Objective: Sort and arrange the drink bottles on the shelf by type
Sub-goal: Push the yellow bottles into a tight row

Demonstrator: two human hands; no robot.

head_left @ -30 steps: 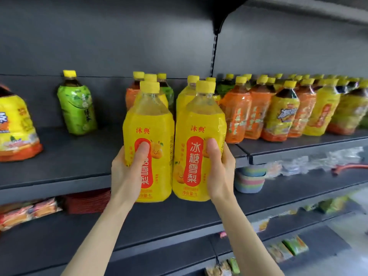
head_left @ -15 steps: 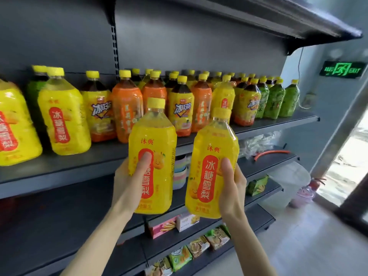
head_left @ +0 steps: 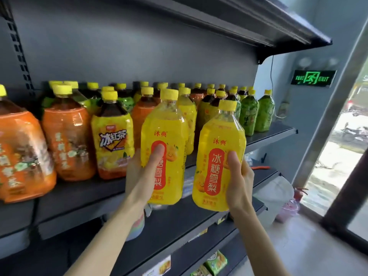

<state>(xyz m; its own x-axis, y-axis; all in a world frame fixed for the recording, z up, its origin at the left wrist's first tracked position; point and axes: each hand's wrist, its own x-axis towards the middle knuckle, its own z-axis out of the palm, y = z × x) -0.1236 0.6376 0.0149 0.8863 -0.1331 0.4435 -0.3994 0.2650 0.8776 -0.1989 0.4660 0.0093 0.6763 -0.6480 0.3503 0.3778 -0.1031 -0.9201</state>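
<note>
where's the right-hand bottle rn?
Head view, right of centre: right hand grips yellow bottle in front of the shelf, beside left hand's twin bottle.

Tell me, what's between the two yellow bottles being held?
Only a bare gap, seen in the head view: the left-hand bottle and the right-hand bottle do not touch. Behind the gap another yellow bottle stands on the shelf.

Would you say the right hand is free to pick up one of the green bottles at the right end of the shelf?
Probably not: the right hand grips a yellow bottle. The green bottles themselves stand unblocked at the end of the shelf.
</note>
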